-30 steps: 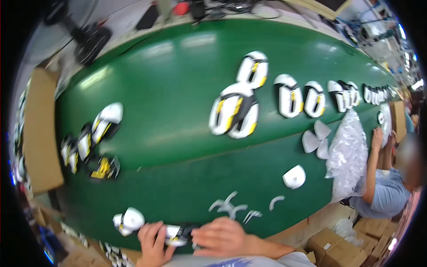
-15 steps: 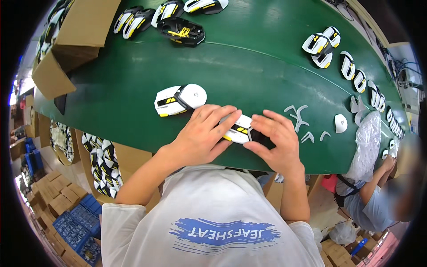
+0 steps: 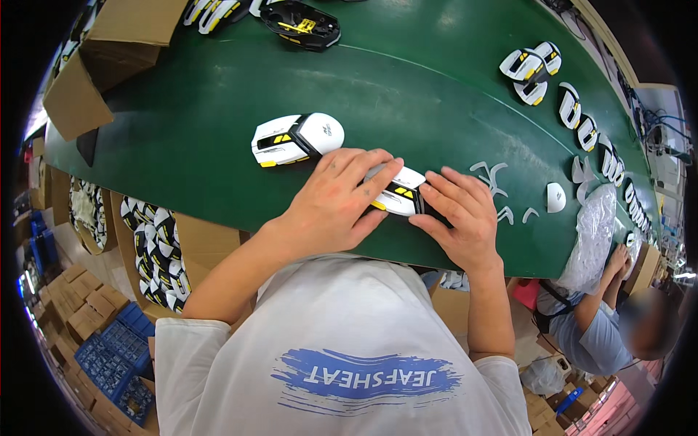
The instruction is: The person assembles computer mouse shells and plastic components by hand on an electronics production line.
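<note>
Both hands (image 3: 396,207) grip a white mouse (image 3: 398,193) on the green belt (image 3: 407,94) among cartons.

The belt (image 3: 218,145) is dark green. The mouse (image 3: 398,195) between the left hand (image 3: 338,203) and the right hand (image 3: 458,218) is white with black and yellow parts. The second mouse (image 3: 297,138), near the front edge of the belt, has the same white, black and yellow pattern. The mouse (image 3: 302,23) at the far edge is black with yellow marks. The boxes (image 3: 109,51) at the left end are brown. The small flat pieces (image 3: 556,196) by the front edge are white.
</note>
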Demonstrator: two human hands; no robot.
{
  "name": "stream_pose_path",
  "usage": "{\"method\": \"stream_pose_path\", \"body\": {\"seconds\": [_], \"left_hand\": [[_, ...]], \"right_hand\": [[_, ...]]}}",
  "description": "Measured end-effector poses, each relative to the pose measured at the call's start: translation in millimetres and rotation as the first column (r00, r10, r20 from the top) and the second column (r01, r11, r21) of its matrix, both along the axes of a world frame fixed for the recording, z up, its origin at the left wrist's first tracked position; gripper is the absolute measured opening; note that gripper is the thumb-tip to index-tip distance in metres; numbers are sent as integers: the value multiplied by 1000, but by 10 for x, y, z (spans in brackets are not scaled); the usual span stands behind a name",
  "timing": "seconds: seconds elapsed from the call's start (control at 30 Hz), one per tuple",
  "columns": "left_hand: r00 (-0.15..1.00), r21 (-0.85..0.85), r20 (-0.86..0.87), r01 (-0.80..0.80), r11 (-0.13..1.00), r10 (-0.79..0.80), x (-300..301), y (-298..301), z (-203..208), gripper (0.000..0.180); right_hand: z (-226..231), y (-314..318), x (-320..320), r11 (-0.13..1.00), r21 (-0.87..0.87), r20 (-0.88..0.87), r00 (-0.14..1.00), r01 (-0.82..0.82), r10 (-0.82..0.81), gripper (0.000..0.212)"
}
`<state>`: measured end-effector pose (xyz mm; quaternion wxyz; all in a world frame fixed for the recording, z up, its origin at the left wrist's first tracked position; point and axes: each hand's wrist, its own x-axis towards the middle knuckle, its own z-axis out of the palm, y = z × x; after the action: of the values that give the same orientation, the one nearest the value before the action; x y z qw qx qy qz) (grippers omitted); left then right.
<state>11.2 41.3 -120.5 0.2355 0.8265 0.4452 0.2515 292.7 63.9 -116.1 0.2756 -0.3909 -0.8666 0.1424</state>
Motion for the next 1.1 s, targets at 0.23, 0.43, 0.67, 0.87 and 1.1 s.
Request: {"method": "stream_pose_path", "body": {"seconds": [0.23, 0.43, 0.67, 0.87, 1.1], "left_hand": [[1000, 17, -25, -14, 1000, 14, 29, 31, 0, 81], [999, 24, -26, -20, 1000, 21, -24, -16, -56, 83], [1000, 50, -12, -9, 999, 10, 66, 2, -94, 82], [998, 53, 25, 48, 997, -49, 31, 61, -56, 81], [991, 80, -90, -93, 992, 100, -78, -175, 12, 79]], "right_hand": [[168, -143, 82, 999, 48, 339, 941, -18, 1, 63], [267, -3, 175, 987, -60, 323, 933, -149, 161, 62], [444, 52, 250, 972, 16, 512, 837, -233, 192, 54], [483, -53, 250, 986, -1, 548, 825, -167, 140, 61], [669, 70, 483, 996, 43, 167, 982, 78, -84, 50]]}}
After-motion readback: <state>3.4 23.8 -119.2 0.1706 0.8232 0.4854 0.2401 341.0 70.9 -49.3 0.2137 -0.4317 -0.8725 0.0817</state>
